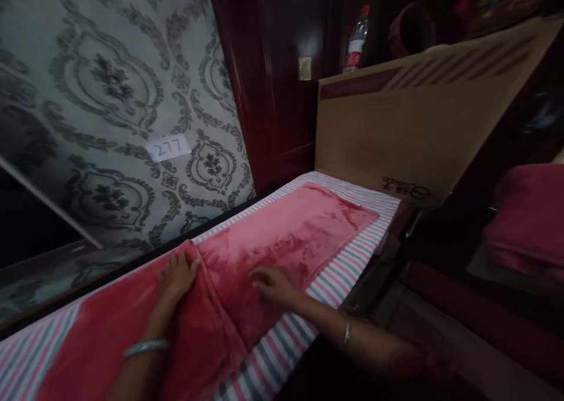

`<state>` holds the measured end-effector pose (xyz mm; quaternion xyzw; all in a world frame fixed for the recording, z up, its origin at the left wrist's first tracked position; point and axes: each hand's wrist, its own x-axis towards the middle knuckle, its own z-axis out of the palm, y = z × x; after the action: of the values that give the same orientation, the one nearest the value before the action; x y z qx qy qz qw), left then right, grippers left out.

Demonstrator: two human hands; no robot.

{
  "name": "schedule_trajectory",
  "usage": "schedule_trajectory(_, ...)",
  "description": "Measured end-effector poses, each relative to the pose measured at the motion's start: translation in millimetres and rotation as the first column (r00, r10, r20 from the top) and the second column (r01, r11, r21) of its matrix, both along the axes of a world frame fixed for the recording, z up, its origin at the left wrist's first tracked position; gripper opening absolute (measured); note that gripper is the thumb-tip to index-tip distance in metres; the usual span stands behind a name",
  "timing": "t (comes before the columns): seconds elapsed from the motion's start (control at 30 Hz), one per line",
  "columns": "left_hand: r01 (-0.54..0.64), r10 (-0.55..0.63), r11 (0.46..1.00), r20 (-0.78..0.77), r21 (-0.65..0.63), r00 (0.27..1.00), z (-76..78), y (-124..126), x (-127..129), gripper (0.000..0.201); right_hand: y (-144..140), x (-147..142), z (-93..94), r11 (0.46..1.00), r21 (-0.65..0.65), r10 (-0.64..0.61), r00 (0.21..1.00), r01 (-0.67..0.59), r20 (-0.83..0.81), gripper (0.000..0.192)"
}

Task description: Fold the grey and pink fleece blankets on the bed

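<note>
A pinkish-red plush cloth (291, 225) is spread lengthwise, its nearer part doubled over so that a fold edge crosses the middle. My left hand (177, 276) lies flat on the doubled part, by the upper end of that edge, with the thumb apart. Just past the fold, my right hand (274, 286) is over the single layer, its fingers loosely bent and nothing visible in them. Whether its fingertips touch the plush I cannot tell. Beneath the cloth is a striped sheet (348, 272) in white, pink and grey.
A patterned wall (114, 84) with a paper label (168, 148) reading 277 borders the left side. At the far end stands a large cardboard box (396, 131), with a red-capped bottle (356, 43) behind it. A folded red cloth (529, 219) sits at right.
</note>
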<state>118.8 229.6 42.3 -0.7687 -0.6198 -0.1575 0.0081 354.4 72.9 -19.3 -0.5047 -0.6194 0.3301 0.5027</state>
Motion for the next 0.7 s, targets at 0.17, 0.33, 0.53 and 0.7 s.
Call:
schedule_trajectory(0.17,-0.090,0.090,0.996,-0.130,0.001,0.987,-27.3,-5.1,17.8,0.071,-10.5,172.8,22.9,0.718,0.028,-0.667,0.676,0.696,0.314,0.035)
schedule_trajectory(0.33,-0.082,0.080,0.997,-0.144,-0.013,0.986,-26.8,-3.7,17.8,0.074,-30.7,292.2,38.9,0.441,-0.051,-0.783,0.412,0.896,0.465,0.055)
schedule_trajectory(0.53,-0.083,0.081,0.996,-0.101,-0.017,0.992,-22.2,-4.2,20.0,0.075,-30.0,325.9,27.0,0.324,-0.207,-0.705,0.382,0.923,0.598,0.047)
schedule_trajectory(0.7,-0.085,0.083,0.996,-0.081,-0.026,0.993,-20.9,-4.9,21.1,0.074,-21.5,337.6,25.8,0.353,-0.220,-0.709,0.413,0.909,0.571,0.038)
